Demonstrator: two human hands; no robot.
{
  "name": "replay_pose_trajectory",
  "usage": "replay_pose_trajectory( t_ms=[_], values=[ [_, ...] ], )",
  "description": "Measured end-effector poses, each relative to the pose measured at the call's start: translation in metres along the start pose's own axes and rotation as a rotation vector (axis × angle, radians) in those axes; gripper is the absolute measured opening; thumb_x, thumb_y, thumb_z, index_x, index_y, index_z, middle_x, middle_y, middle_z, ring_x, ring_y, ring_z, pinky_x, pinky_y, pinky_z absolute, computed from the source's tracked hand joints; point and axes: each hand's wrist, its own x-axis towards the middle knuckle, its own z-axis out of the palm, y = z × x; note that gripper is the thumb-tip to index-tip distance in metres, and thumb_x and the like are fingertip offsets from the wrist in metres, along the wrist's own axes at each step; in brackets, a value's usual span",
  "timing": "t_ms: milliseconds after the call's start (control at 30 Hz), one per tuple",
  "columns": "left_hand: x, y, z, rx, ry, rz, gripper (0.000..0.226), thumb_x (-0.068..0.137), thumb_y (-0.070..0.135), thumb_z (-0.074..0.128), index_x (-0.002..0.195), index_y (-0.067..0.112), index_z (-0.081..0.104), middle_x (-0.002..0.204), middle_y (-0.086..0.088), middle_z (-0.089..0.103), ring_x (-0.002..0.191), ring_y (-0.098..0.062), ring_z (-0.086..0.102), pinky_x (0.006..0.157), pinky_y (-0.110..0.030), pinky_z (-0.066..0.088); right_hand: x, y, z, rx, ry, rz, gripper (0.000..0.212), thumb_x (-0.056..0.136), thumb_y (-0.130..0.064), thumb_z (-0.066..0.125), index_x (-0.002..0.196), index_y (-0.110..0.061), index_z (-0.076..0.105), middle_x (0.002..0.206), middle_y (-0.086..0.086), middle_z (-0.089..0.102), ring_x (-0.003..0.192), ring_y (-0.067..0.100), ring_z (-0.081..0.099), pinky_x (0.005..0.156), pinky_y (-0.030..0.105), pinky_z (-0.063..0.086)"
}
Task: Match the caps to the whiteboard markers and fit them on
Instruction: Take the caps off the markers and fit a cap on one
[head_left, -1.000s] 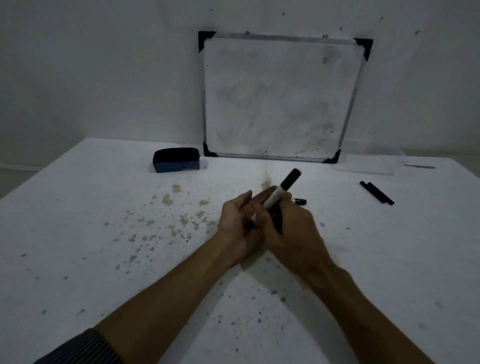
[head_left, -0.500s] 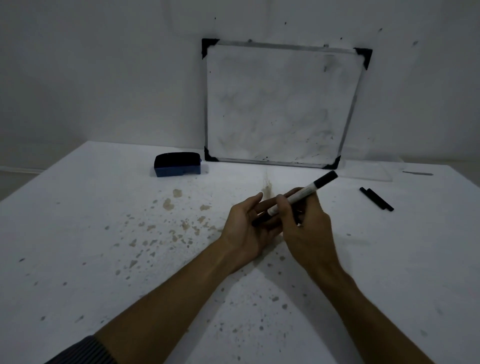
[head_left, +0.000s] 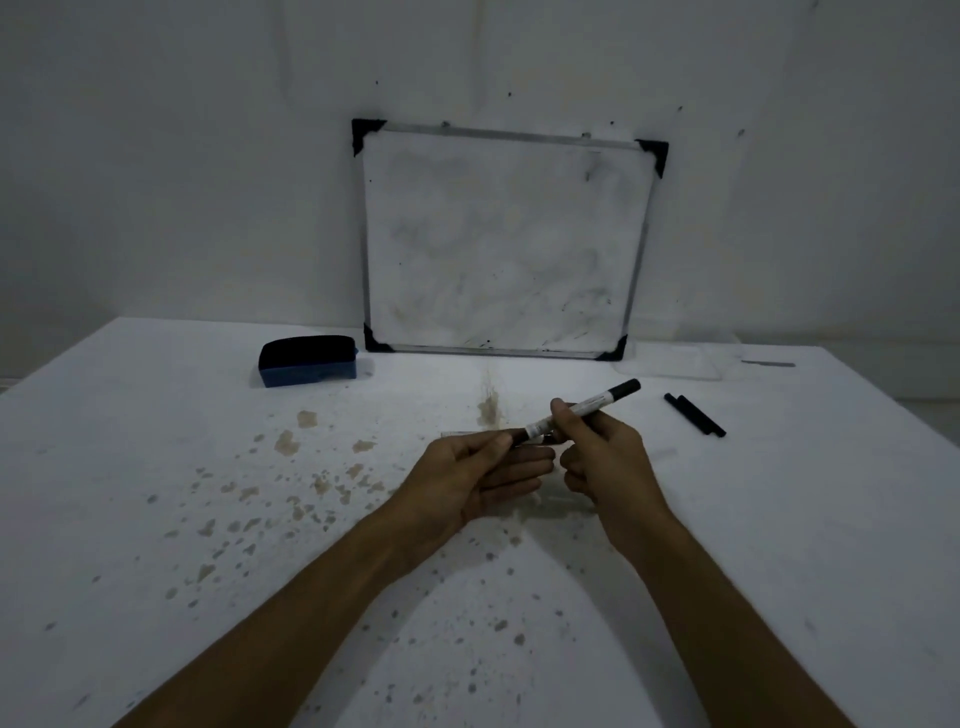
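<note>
My right hand (head_left: 605, 457) grips a whiteboard marker (head_left: 592, 402) with a white barrel; its black rear end points up and to the right. My left hand (head_left: 467, 478) pinches the dark cap (head_left: 519, 436) at the marker's lower left end, between thumb and fingers. I cannot tell how far the cap sits on the tip. Both hands are just above the white table (head_left: 156, 467) at its middle. Another pale marker (head_left: 460, 432) lies flat behind my left hand, mostly hidden. Two black stick-like pieces (head_left: 693, 414) lie side by side to the right.
A small whiteboard (head_left: 504, 244) leans on the wall at the back. A blue and black eraser (head_left: 306, 361) sits to its left. A clear plastic box (head_left: 670, 364) stands at the back right. Brown stains dot the table's middle.
The marker has swung from steeply upright to a flatter slant pointing right. My right hand has moved right along the barrel, and my left fingers now pinch the lower end.
</note>
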Motion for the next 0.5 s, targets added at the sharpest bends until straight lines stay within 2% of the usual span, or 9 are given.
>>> replay_pose_trajectory(
  t_ms=[100, 167, 233, 300, 400, 433, 500],
  values=[
    [-0.001, 0.001, -0.002, 0.086, 0.013, 0.051, 0.033, 0.095, 0.021, 0.063, 0.125, 0.011, 0.071, 0.12, -0.021, 0.076, 0.11, -0.032, 0.075, 0.085, -0.03, 0.062, 0.001, -0.004, -0.004, 0.074, 0.014, 0.035, 0.024, 0.093, -0.038, 0.072, 0.099, -0.014, 0.074, 0.083, -0.001, 0.06, 0.051, 0.005, 0.043, 0.045, 0.021, 0.038],
    [-0.001, 0.001, -0.001, 0.109, 0.051, 0.078, 0.028, 0.092, 0.02, 0.065, 0.117, 0.016, 0.077, 0.115, -0.019, 0.078, 0.101, -0.029, 0.078, 0.081, -0.029, 0.063, 0.004, -0.008, -0.01, 0.097, 0.062, 0.025, 0.027, 0.095, -0.04, 0.069, 0.098, -0.013, 0.075, 0.083, -0.003, 0.061, 0.063, 0.008, 0.051, 0.053, 0.024, 0.044],
    [-0.001, 0.0, -0.001, 0.149, 0.083, 0.114, 0.025, 0.091, 0.022, 0.065, 0.11, 0.019, 0.081, 0.107, -0.018, 0.08, 0.089, -0.025, 0.079, 0.076, -0.028, 0.063, 0.009, -0.012, -0.021, 0.017, 0.097, -0.021, 0.028, 0.099, -0.038, 0.063, 0.099, -0.011, 0.072, 0.09, 0.001, 0.067, 0.075, 0.013, 0.059, 0.064, 0.03, 0.05],
    [-0.002, -0.003, 0.001, 0.227, 0.1, 0.149, 0.023, 0.097, 0.02, 0.062, 0.111, 0.019, 0.081, 0.099, -0.014, 0.081, 0.08, -0.022, 0.078, 0.07, -0.026, 0.061, 0.013, -0.016, -0.035, -0.221, 0.099, -0.075, 0.029, 0.103, -0.036, 0.056, 0.104, -0.01, 0.069, 0.093, 0.006, 0.072, 0.078, 0.016, 0.064, 0.07, 0.032, 0.052],
    [-0.004, -0.007, 0.002, 0.431, 0.138, 0.226, 0.022, 0.104, 0.01, 0.059, 0.118, 0.01, 0.076, 0.093, -0.007, 0.081, 0.072, -0.015, 0.075, 0.061, -0.019, 0.057, 0.015, -0.014, -0.052, -0.823, 0.068, -0.154, 0.037, 0.107, -0.039, 0.045, 0.116, -0.008, 0.063, 0.096, 0.01, 0.072, 0.088, 0.025, 0.07, 0.071, 0.034, 0.051],
    [-0.005, -0.008, 0.003, 0.479, 0.147, 0.252, 0.021, 0.103, 0.008, 0.06, 0.119, 0.008, 0.075, 0.093, -0.006, 0.081, 0.073, -0.015, 0.076, 0.062, -0.02, 0.058, 0.016, -0.011, -0.056, -0.994, 0.063, -0.171, 0.04, 0.108, -0.038, 0.042, 0.125, -0.006, 0.06, 0.101, 0.014, 0.07, 0.095, 0.031, 0.069, 0.072, 0.034, 0.048],
    [-0.007, -0.01, 0.006, 0.531, 0.16, 0.282, 0.02, 0.101, 0.007, 0.064, 0.118, 0.009, 0.075, 0.095, -0.006, 0.081, 0.08, -0.018, 0.078, 0.069, -0.025, 0.062, 0.013, -0.006, -0.059, -1.179, 0.05, -0.174, 0.05, 0.109, -0.035, 0.039, 0.146, -0.003, 0.045, 0.116, 0.022, 0.065, 0.108, 0.036, 0.064, 0.081, 0.036, 0.047]
  ],
)
